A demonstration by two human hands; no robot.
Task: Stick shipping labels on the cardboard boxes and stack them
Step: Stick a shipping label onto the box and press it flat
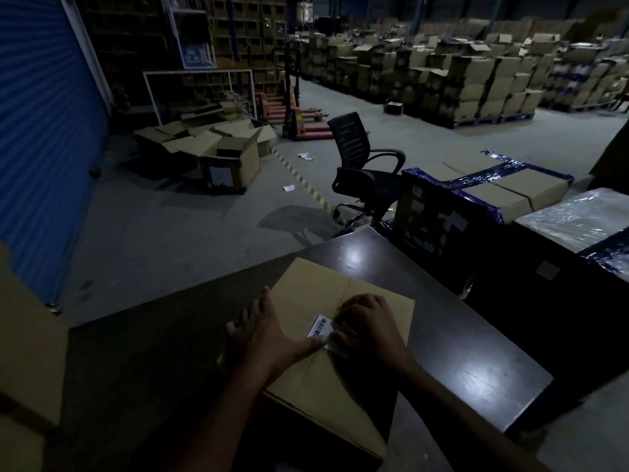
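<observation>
Low in the frame, a cardboard box lies on the dark counter. The left hand rests flat on its left edge, fingers spread, thumb touching the shipping label. The right hand presses curled fingers onto that label. Beyond stands an office chair.

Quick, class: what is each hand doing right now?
Left hand: open, flat on the cardboard box, thumb pressing the label.
Right hand: fingers curled, pressing the label.
</observation>
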